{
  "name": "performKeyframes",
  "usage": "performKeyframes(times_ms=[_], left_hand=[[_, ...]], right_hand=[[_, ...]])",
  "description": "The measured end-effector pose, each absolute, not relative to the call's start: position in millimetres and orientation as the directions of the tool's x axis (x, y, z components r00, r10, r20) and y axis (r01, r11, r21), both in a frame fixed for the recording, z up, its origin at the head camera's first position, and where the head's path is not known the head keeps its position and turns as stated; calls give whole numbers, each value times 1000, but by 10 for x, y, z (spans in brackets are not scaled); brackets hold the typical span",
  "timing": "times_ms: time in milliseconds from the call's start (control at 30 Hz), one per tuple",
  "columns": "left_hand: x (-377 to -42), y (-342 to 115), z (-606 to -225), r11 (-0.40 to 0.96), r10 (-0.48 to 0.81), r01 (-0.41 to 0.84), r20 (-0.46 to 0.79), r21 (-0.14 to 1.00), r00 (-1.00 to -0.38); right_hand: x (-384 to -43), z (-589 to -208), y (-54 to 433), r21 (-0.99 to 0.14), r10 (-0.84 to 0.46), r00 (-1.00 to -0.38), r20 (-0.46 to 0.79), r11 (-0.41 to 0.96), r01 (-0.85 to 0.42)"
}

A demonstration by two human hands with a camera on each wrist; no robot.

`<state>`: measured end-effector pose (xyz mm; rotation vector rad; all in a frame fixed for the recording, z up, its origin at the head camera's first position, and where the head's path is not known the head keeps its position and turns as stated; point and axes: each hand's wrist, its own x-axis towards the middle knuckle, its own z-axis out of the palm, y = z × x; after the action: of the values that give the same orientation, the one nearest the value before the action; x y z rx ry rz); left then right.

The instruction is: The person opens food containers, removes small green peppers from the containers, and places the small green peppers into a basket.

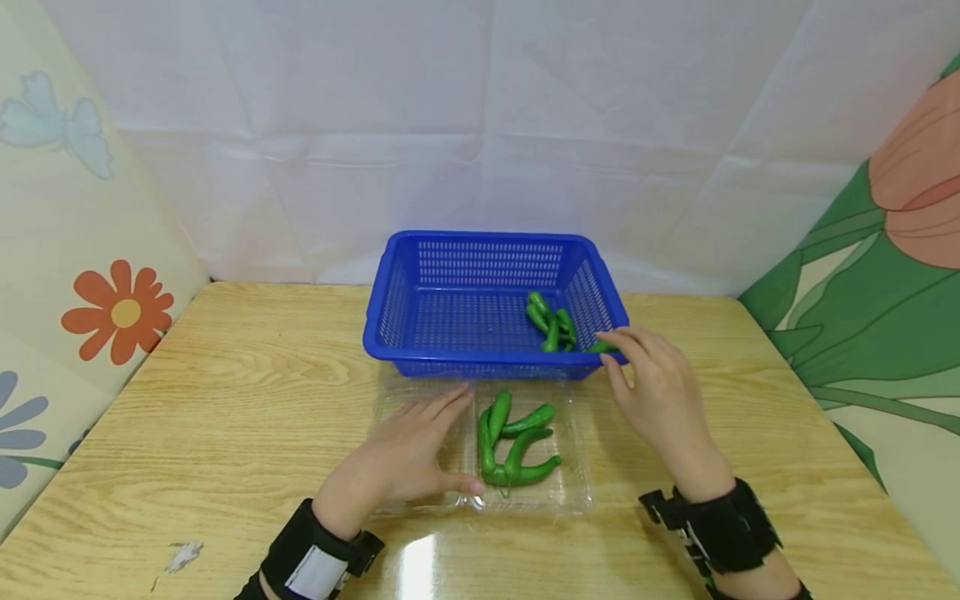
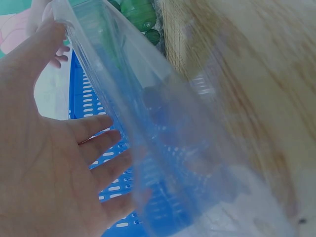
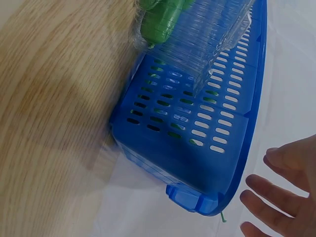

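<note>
A clear plastic container (image 1: 572, 492) with two halves lies before the blue basket (image 1: 480, 358). In its right half are several green chili peppers (image 1: 517, 475). My left hand (image 1: 408, 450) spreads over the left half, thumb near the middle ridge. The left wrist view shows the straight fingers (image 2: 111, 170) against the container's clear wall (image 2: 148, 108). At the basket's front right corner, my right hand (image 1: 660, 387) has its fingertips around a chili pepper (image 1: 602, 346) in the head view. From the right wrist, the fingers (image 3: 276, 192) look spread, with nothing between them; a stem (image 3: 223, 217) pokes past the rim.
More green chili peppers (image 1: 551, 321) lie inside the basket on its right side. The wooden table (image 1: 247, 392) meets a white cloth backdrop (image 1: 337, 167) behind the basket. Painted panels (image 1: 885, 308) stand on both sides. A worn patch (image 1: 183, 556) marks the table front left.
</note>
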<state>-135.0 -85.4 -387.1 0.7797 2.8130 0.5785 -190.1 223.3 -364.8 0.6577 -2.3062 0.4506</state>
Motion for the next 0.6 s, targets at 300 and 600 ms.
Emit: performKeyframes(times_ms=[300,600], left_hand=[[-1351,-856,-3877,786,525,459,-53,413,-850],[-1357,-851,-3884,788,524,461,-51,407,-850]], right_hand=[[-1892,-3632,2217,-120,-353,-614,706,795,-594],[-1875,-3605,2168,-87,-429,-552,715,729,-679]])
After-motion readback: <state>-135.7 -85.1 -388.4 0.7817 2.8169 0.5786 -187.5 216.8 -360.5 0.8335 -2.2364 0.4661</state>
